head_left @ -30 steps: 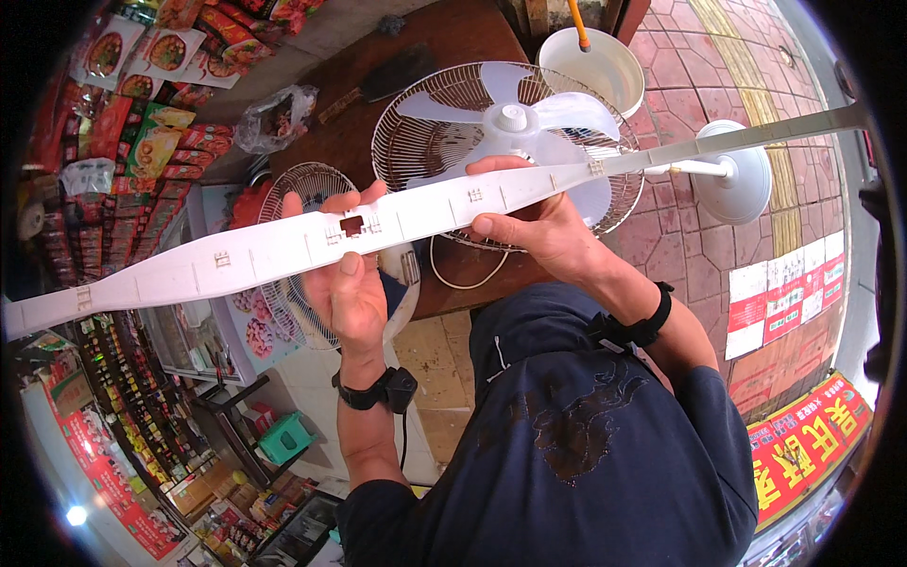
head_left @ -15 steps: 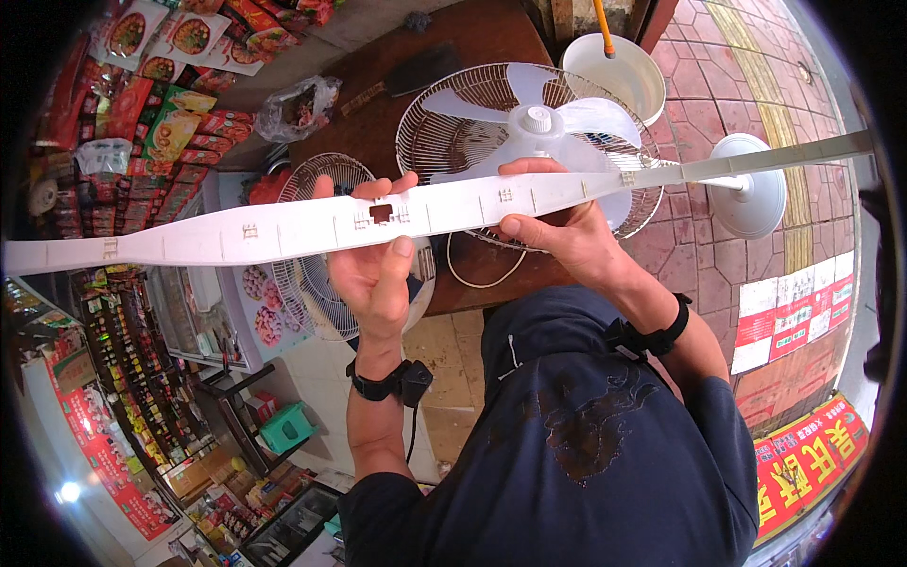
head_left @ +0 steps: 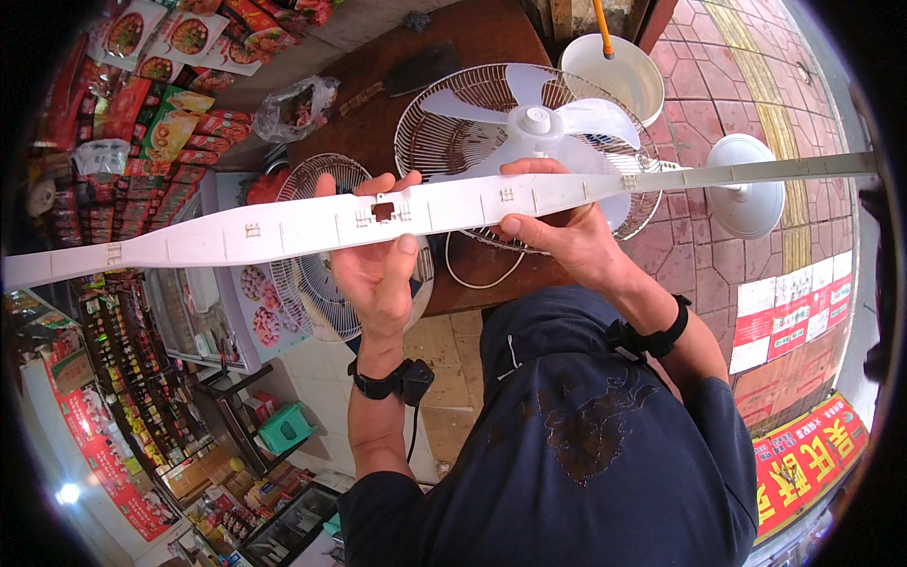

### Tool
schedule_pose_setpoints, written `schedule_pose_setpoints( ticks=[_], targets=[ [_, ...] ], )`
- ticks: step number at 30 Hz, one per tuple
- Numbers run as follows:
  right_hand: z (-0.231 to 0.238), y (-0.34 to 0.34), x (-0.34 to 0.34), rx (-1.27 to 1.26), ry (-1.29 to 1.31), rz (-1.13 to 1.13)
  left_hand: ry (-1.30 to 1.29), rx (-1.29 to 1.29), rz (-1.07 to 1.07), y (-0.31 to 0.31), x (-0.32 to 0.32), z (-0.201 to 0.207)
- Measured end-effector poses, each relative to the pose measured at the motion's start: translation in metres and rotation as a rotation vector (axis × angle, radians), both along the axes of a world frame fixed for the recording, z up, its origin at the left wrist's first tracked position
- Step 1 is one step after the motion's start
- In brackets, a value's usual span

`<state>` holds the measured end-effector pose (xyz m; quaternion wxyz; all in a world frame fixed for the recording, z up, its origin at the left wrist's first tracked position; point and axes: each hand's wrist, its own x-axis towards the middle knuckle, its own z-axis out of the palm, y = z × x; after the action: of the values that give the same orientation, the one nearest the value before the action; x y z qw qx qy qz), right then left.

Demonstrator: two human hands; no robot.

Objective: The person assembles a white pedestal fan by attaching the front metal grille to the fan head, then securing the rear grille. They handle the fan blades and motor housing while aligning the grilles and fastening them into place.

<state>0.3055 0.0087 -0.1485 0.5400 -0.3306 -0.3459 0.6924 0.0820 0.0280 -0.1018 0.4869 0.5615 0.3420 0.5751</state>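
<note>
A long white plastic strip [head_left: 463,203] spans nearly the whole view. Its middle is wide, its ends taper, and its face carries small ribs, clips and a square cutout. My left hand [head_left: 376,288] grips it around the cutout, thumb over the near edge and fingertips past the far edge. Farther right, my right hand [head_left: 576,241] pinches it the same way. Beneath the strip, a fan [head_left: 532,121] with pale blades in a wire cage lies on the brown table [head_left: 458,42]. Another round wire grille [head_left: 312,298] sits below my left hand.
A white bucket [head_left: 642,80] with an orange-handled stick stands beyond the table. A round white base [head_left: 746,186] is at the right on red paving [head_left: 704,104]. Hanging packets [head_left: 184,132] and stocked shelves [head_left: 142,378] line the left. A plastic bag [head_left: 298,107] lies at the table's far left.
The strip has tilted slightly: its left end is a little lower in view and its right end a little higher. Both hands keep their grip.
</note>
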Motion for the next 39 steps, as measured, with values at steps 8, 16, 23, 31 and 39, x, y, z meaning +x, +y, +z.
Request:
schedule_pose_setpoints(
  ticks=[8,16,23,31,39],
  targets=[
    [0.001,-0.002,-0.002,0.001,-0.081,-0.042,-0.005,-0.058,-0.040,0.000,-0.002,0.003],
    [-0.002,-0.003,0.001,0.133,-0.276,-0.053,-0.051,-0.170,-0.043,0.002,-0.007,0.003],
    [-0.005,-0.005,0.003,0.254,-0.429,-0.073,-0.016,-0.219,-0.052,0.005,-0.013,0.001],
    [-0.004,-0.005,-0.001,0.227,-0.322,-0.057,-0.039,-0.227,0.001,0.010,-0.015,-0.001],
    [-0.009,-0.007,0.005,0.242,-0.415,-0.062,-0.001,-0.275,-0.013,0.010,-0.021,-0.001]
  ],
)
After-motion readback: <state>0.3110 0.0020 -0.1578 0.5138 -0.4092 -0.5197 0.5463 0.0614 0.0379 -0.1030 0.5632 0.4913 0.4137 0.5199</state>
